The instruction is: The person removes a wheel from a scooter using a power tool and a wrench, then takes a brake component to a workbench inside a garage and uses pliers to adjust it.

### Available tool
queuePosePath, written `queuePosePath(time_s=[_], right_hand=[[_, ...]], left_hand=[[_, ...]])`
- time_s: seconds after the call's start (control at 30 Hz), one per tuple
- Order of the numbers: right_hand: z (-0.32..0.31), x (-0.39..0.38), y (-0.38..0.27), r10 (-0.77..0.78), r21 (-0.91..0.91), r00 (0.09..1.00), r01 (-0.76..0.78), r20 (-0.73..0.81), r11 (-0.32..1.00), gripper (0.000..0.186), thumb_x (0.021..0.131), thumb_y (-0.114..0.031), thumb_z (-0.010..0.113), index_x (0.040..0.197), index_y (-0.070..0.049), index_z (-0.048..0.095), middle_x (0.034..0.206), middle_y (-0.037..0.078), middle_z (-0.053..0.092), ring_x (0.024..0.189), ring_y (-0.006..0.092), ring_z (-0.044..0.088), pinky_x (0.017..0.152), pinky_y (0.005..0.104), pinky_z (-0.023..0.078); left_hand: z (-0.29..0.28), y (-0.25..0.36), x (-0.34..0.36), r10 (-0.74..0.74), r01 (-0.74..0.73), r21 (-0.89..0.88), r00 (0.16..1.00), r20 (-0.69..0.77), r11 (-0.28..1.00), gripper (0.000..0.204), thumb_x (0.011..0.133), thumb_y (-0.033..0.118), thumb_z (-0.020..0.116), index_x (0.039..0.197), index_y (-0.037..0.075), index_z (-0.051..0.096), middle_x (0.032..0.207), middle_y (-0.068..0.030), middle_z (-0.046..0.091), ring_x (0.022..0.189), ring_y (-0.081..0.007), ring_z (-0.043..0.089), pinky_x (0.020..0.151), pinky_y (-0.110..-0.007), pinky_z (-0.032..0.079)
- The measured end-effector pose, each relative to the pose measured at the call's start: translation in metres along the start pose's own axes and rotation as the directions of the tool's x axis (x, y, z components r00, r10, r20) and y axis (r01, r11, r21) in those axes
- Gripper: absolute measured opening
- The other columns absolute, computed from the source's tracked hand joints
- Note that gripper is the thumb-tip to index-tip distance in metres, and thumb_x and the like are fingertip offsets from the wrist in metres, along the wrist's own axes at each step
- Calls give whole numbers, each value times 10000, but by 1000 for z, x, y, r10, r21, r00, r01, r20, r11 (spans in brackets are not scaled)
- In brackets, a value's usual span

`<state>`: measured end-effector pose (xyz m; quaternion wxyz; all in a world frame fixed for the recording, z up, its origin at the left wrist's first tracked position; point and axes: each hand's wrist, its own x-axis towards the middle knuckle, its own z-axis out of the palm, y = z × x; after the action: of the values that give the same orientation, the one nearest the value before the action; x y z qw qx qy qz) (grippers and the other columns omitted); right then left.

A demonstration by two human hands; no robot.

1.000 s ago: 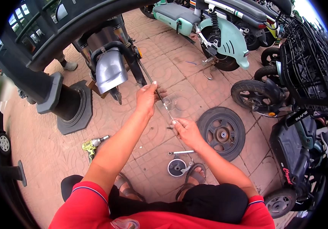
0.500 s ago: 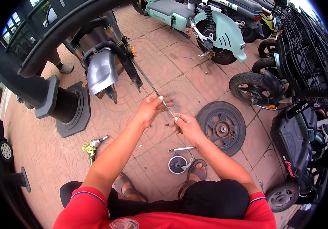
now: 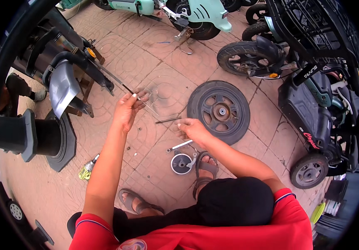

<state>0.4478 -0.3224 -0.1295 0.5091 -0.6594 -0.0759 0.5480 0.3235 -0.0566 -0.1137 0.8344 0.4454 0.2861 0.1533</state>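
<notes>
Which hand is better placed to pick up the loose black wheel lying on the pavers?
Right, probably. The right hand lies just beside the black wheel; the left hand is farther off, pinching a thin cable.

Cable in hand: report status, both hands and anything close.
Left hand pinching thin black cable from the scooter. Right hand gripping its other end. Loose wheel on the paving beside right hand; nothing between hands.

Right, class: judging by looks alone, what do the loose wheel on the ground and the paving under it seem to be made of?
Loose wheel: a matt black tyre, probably rubber, around a dark spoked hub that looks like painted metal or hard plastic; the view cannot settle which. Paving: reddish square slabs with pressed ring patterns and visible joints, likely concrete or fired clay, dull and dusty.
</notes>
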Motion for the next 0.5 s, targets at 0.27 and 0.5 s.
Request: queuePosePath(time_s=[0.27, 0.5], right_hand=[[-50, -70, 57, -167, -475, 957, 36, -236, 879, 354, 947, -205, 666, 1226, 3, 734, 1017, 201, 774, 907, 302, 771, 828, 405, 591], [-104, -149, 153, -6, -355, 874, -191, -486, 915, 380, 934, -222, 660, 1221, 16, 732, 1082, 260, 757, 1050, 366, 744, 933, 455, 571]], left_hand=[[-81, -38, 58, 11, 17, 167, 986, -169, 986, 495, 1114, 207, 521, 1567, 23, 444, 1536, -148, 585, 1406, -294, 574, 1195, -443, 398], [-93, -46, 104, 38, 7, 185, 970, -239, 983, 451, 1126, 195, 477, 1549, 36, 481, 1521, -127, 603, 1411, -278, 570, 1182, -439, 420]])
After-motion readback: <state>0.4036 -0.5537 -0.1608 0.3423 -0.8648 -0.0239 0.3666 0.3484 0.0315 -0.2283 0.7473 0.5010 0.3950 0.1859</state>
